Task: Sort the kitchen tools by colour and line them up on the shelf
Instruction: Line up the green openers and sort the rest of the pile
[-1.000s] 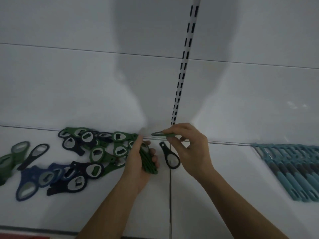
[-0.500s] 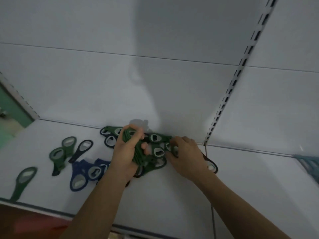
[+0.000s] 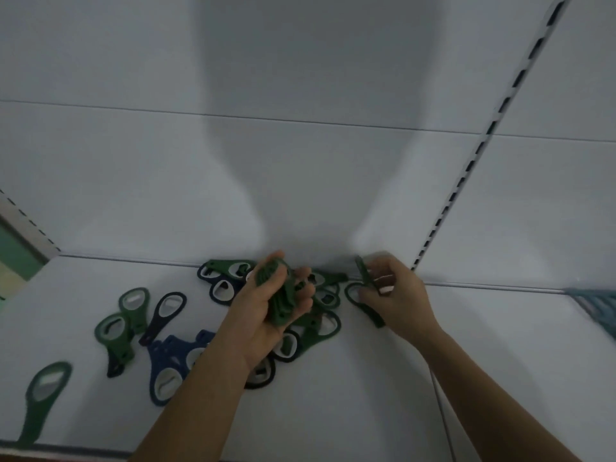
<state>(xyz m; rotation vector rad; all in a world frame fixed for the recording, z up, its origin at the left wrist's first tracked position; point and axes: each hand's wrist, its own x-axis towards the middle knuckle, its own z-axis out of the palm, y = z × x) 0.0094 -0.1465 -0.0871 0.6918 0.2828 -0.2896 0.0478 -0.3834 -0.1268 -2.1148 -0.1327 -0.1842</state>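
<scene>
The left hand grips a green stack; the right hand pinches another opener. Mixed green and blue openers lie loose on the shelf. Sorting looks early, with no line yet.

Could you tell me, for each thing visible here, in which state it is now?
left hand, grips a stack of green openers.
right hand, pinches a single green opener.
mixed pile, green and dark blue openers lying overlapped, unsorted.
blue openers, lying flat, overlapping.
lone green opener, lying flat near the front edge.
teal tools, lying at the right, mostly out of view.
</scene>
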